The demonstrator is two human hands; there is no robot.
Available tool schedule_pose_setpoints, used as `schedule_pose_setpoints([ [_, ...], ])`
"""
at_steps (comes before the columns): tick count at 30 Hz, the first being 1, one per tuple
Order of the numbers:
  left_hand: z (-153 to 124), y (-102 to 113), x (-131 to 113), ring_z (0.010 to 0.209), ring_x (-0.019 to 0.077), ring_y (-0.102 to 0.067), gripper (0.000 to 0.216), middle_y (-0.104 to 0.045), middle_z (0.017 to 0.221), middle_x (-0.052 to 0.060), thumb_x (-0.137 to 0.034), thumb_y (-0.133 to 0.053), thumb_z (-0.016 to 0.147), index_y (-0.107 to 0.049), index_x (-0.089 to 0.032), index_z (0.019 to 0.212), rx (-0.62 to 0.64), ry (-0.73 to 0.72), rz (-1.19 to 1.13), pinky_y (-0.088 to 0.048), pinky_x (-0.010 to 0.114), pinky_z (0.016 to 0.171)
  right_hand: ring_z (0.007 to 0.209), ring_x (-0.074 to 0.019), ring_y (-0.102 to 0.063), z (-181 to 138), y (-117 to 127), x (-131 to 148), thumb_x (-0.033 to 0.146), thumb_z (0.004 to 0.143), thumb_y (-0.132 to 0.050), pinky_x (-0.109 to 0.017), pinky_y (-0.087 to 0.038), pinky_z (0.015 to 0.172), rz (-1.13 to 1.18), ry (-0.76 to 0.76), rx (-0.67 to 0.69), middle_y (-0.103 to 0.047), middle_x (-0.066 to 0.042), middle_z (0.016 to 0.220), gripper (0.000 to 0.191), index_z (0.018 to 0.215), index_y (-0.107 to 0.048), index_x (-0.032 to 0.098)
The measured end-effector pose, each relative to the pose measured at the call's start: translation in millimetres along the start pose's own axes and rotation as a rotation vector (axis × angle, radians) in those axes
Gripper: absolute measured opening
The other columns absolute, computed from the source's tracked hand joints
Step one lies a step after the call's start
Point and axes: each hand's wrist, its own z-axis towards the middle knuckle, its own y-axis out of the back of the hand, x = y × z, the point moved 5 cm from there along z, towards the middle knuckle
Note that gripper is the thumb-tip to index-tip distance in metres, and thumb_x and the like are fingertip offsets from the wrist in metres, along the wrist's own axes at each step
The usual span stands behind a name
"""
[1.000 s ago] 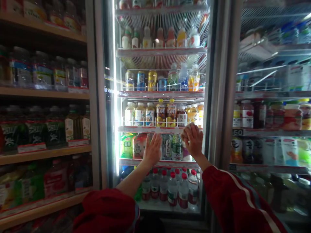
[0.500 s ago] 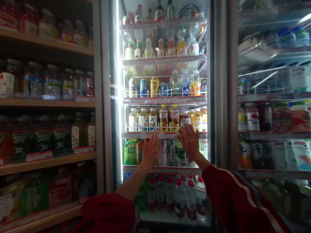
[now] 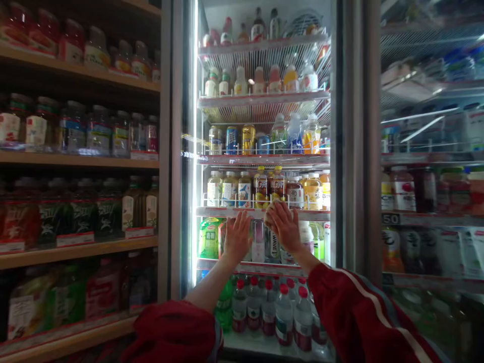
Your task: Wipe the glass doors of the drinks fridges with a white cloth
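Note:
A lit drinks cooler stands in front of me, and reflections lie across its glass door. My left hand is flat against the glass with fingers spread, in front of the lower bottle rows; it holds nothing. To its right, my right hand presses a crumpled pale cloth to the glass at the level of a shelf edge. Most of the cloth is hidden under the fingers. Behind the door are tea bottles, drink cans and red-capped bottles.
Wooden shelves full of bottles run along the left. A metal door frame borders the cooler on the right, and another glass-fronted cooler with drinks stands beyond it. My red sleeves show at the bottom.
My right hand with the cloth has moved left and slightly down across the glass, closer to my left hand. The left hand stays on the door. The view has shifted slightly left.

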Motion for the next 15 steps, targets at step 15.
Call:
schedule_pose_setpoints([
  [15, -15.9, 1.5, 28.3, 0.141, 0.0260, -0.018, 0.063, -0.025, 0.150, 0.016, -0.039, -0.049, 0.085, -0.031, -0.011, 0.139, 0.033, 0.158, -0.014, -0.019, 0.056, 0.110, 0.137, -0.0246, -0.028, 11.9, -22.6, 48.8, 0.023, 0.087, -0.047, -0.051, -0.014, 0.111, 0.090, 0.151, 0.064, -0.048, -0.010, 0.139, 0.041, 0.127, -0.051, 0.021],
])
